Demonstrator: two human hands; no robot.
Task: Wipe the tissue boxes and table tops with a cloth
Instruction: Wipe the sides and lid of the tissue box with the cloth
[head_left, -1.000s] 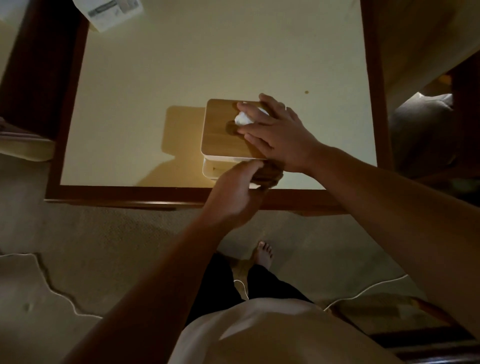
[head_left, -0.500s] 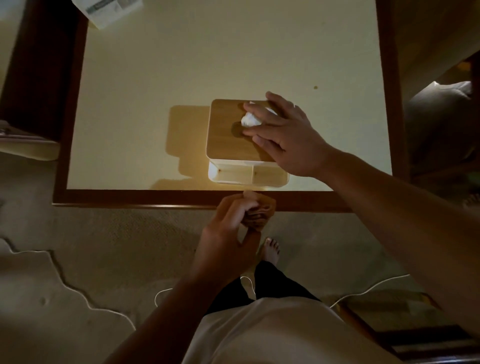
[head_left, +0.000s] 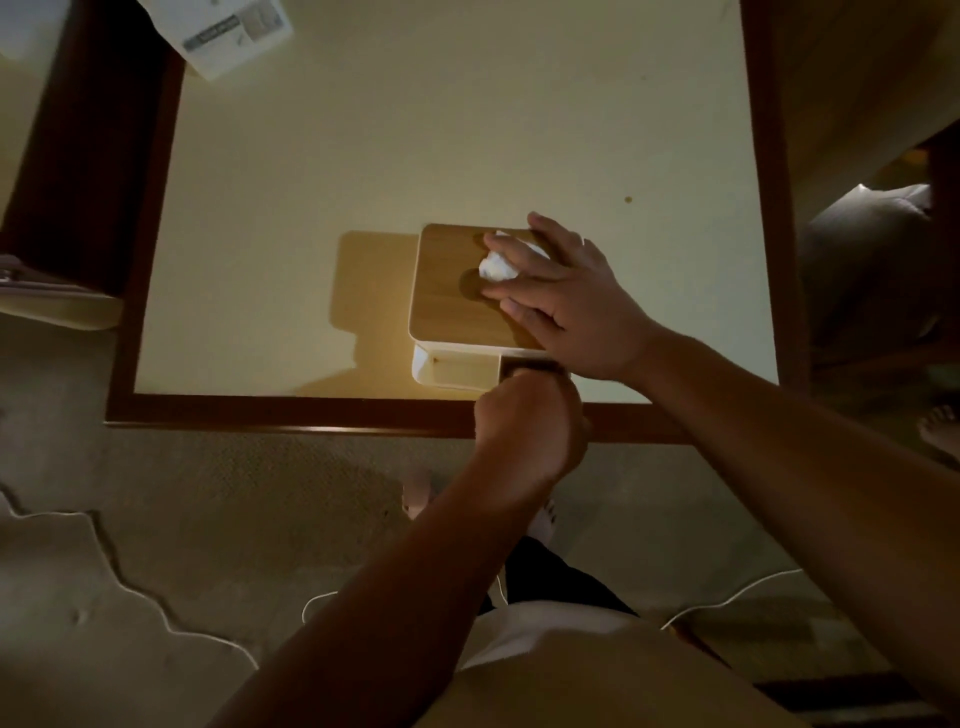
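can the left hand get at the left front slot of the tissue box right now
Probably yes: the left hand, gripping the cloth, is right beside the left slot, whose open front is unblocked. The right hand rests on the lid above.

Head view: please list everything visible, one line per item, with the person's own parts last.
wooden-lidded white tissue box: one, tan and white, near the table's front edge.
white tissue: one, white, poking from the lid.
dark brown cloth: one, brown, mostly hidden at the box's front.
cream-topped table with dark wooden frame: one, centre.
white printed package: one, white, far left corner.
white cable: at least one, white, on the grey carpet.
left hand: one, gripping the cloth.
right hand: one, flat on the lid.
bare foot: one, on the carpet.
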